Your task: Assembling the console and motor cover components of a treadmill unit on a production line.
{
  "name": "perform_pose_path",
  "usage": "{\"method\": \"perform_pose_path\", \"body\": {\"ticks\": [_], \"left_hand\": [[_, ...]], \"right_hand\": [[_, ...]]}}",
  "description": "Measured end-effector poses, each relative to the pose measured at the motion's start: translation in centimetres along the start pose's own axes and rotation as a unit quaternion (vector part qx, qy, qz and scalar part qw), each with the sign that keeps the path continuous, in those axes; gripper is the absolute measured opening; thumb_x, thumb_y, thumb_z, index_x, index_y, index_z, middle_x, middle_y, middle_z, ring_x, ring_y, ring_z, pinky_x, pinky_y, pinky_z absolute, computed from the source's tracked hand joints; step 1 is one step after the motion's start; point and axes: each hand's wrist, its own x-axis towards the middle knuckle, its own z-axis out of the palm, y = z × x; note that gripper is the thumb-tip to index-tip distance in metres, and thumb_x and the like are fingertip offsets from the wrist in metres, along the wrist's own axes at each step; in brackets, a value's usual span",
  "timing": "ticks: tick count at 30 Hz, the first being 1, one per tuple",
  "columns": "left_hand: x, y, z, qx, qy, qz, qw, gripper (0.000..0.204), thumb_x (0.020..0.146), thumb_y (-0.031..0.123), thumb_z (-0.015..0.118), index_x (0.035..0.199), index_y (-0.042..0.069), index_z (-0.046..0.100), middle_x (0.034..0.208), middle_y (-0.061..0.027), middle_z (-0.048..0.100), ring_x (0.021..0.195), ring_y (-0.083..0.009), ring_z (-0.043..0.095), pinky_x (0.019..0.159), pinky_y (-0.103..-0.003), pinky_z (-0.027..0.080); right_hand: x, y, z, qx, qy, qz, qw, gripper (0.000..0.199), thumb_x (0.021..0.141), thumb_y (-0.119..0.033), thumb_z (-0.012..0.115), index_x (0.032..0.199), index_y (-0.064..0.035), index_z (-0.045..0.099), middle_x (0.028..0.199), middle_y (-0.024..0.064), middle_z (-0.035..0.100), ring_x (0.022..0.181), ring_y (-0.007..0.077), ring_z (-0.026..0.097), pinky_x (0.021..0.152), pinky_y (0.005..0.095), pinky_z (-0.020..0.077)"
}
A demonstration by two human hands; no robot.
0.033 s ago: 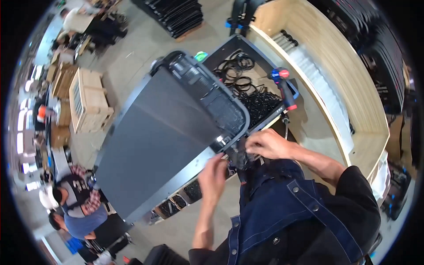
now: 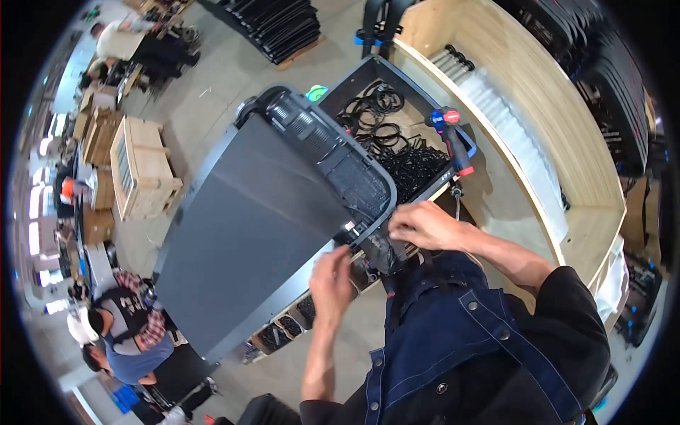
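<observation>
A large dark grey flat panel point(image 2: 248, 234) lies tilted in front of me, with a black ribbed housing point(image 2: 333, 152) along its far end. My left hand point(image 2: 331, 278) has its fingers curled on the panel's near edge. My right hand point(image 2: 423, 225) is closed over a black fitting point(image 2: 382, 253) at the panel's near right corner. What the fingers pinch there is hidden. My dark blue denim apron fills the lower right.
Behind the panel stands a black bin point(image 2: 368, 74) of coiled black cables, with a red and blue cordless drill point(image 2: 453, 138) on its rim. A wooden bench point(image 2: 567, 149) curves along the right. Wooden crates point(image 2: 142, 166) stand left. People point(image 2: 120, 329) crouch at lower left.
</observation>
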Motion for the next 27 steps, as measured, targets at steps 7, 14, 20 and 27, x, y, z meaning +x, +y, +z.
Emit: {"method": "perform_pose_path", "body": {"ticks": [7, 14, 20, 27], "left_hand": [[11.1, 0.8, 1.9, 0.256, -0.23, 0.336, 0.877, 0.032, 0.081, 0.001, 0.065, 0.112, 0.006, 0.068, 0.115, -0.01, 0.064, 0.112, -0.0298, 0.057, 0.098, -0.041, 0.047], [15.8, 1.3, 2.9, 0.265, -0.426, 0.38, 0.777, 0.025, 0.069, 0.006, 0.069, 0.094, 0.005, 0.067, 0.093, -0.0084, 0.059, 0.099, -0.0293, 0.055, 0.095, -0.04, 0.045], [17.8, 1.4, 3.4, 0.231, -0.506, 0.307, 0.772, 0.03, 0.068, 0.006, 0.072, 0.097, 0.007, 0.068, 0.095, -0.0067, 0.062, 0.098, -0.0281, 0.056, 0.098, -0.04, 0.042], [20.1, 2.6, 3.9, 0.26, -0.645, 0.202, 0.69, 0.032, 0.075, 0.013, 0.076, 0.106, 0.01, 0.072, 0.115, -0.0052, 0.066, 0.113, -0.026, 0.054, 0.105, -0.041, 0.035]], "right_hand": [[4.2, 4.5, 0.4, -0.182, -0.052, -0.022, 0.982, 0.015, 0.072, -0.004, 0.068, 0.086, 0.0018, 0.066, 0.092, 0.019, 0.064, 0.089, 0.0387, 0.067, 0.069, 0.0484, 0.0531], [5.2, 5.8, 0.0, -0.145, -0.05, -0.075, 0.985, 0.006, 0.07, 0.0, 0.067, 0.074, 0.0039, 0.07, 0.075, 0.0226, 0.068, 0.076, 0.0409, 0.07, 0.063, 0.0489, 0.0543], [6.3, 6.9, -0.7, -0.11, -0.063, -0.095, 0.987, 0.008, 0.067, -0.002, 0.068, 0.073, 0.0035, 0.07, 0.072, 0.0221, 0.068, 0.073, 0.0402, 0.069, 0.061, 0.0492, 0.0527], [6.1, 6.5, 0.9, -0.053, -0.062, -0.078, 0.994, 0.012, 0.064, -0.004, 0.07, 0.074, 0.0017, 0.071, 0.069, 0.0213, 0.068, 0.068, 0.0391, 0.068, 0.057, 0.0479, 0.0499]]}}
